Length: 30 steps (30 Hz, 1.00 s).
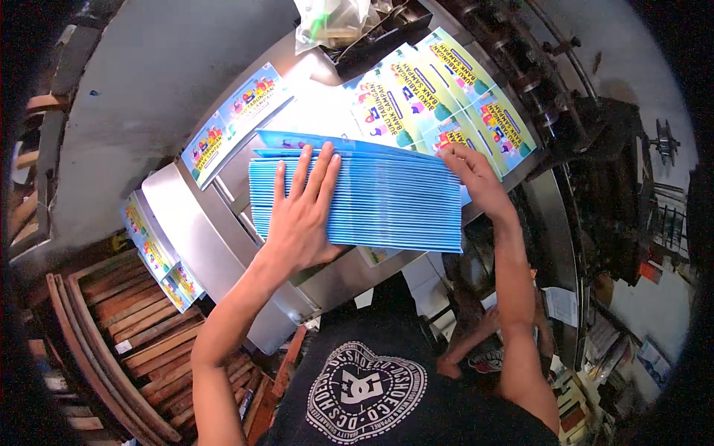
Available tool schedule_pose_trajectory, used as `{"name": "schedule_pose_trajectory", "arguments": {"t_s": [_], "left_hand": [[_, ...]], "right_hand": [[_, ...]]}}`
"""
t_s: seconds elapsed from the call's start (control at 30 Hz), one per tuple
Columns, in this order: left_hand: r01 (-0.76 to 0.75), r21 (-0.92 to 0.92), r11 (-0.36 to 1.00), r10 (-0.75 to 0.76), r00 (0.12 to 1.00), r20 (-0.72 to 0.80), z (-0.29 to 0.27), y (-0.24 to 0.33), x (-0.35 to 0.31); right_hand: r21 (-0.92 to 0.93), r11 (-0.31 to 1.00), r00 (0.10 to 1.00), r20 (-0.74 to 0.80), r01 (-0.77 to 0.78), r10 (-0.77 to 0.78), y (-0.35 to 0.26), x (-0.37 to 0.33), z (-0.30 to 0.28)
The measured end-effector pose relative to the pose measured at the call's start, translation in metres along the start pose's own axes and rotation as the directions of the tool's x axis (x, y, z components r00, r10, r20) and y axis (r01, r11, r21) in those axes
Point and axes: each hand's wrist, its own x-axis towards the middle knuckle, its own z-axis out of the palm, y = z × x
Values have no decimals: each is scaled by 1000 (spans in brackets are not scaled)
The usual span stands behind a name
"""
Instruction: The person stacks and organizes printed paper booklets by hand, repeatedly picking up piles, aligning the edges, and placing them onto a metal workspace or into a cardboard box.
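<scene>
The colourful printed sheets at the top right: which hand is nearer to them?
Right. The right hand grips the blue stack's far corner, beside the colourful sheets; the left hand lies flat on the stack, farther away.

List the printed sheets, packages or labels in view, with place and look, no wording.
Fanned stack of blue-edged booklets: centre of the metal table, under the left hand, right hand at its far corner.
Spread of yellow, green and blue printed covers: upper right.
Single colourful printed sheet: upper left, slanted.
Small stack of colourful covers: left, below the table edge.
Clear plastic bag: top centre.
</scene>
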Motion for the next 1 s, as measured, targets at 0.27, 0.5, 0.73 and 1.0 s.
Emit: {"name": "schedule_pose_trajectory", "arguments": {"t_s": [0.27, 0.5, 0.73, 1.0], "left_hand": [[-3, -40, 999, 3, 1000, 3, -5, 1, -7], [-74, -32, 997, 74, 997, -9, 11, 1, -20], [-111, -80, 991, 104, 990, -97, 20, 5, -74], [108, -170, 980, -149, 956, -251, -75, 25, -210]], "right_hand": [[151, 973, 976, 156, -175, 152, -24, -5, -1], [-239, 970, 988, 156, 40, -3, -7, 4, -7], [-227, 876, 905, 87, 425, -416, -118, 44, -6], [2, 858, 843, 190, 513, -504, -178, 223, 118]]}}
